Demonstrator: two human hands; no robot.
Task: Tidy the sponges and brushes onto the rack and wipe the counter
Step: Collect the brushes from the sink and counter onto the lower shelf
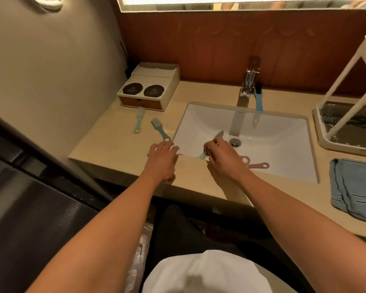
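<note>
Looking down from the head camera, the white sink (279,149) is set into the beige table (114,144) and serves as the landmark. Over the sink's front-left part, the right hand (220,157) pinches a mint-green brush (218,135) with curled fingers. The brush's pointed end slants toward the drain (235,142) and its other end shows below the knuckles. At the sink's front-left corner, the left hand (162,153) lies on the table edge, fingers spread and lightly bent, gripping nothing that shows.

Just left of the sink lies a blue-handled brush (161,131), its ring end close to the left fingertips. Farther left is a pale-green brush (138,120), in front of a white box (169,92) topped by two dark discs. Behind the sink, a blue brush with dark bristles (258,98) lies beside the chrome faucet (249,81), its tip over the rim. Inside the sink, near the front wall and right of the right hand, lie a pink handle (260,165) and a second pink ring (245,159).

Right of the sink stands the white rack (347,115), and in front of it lies a folded blue cloth (355,187).
</note>
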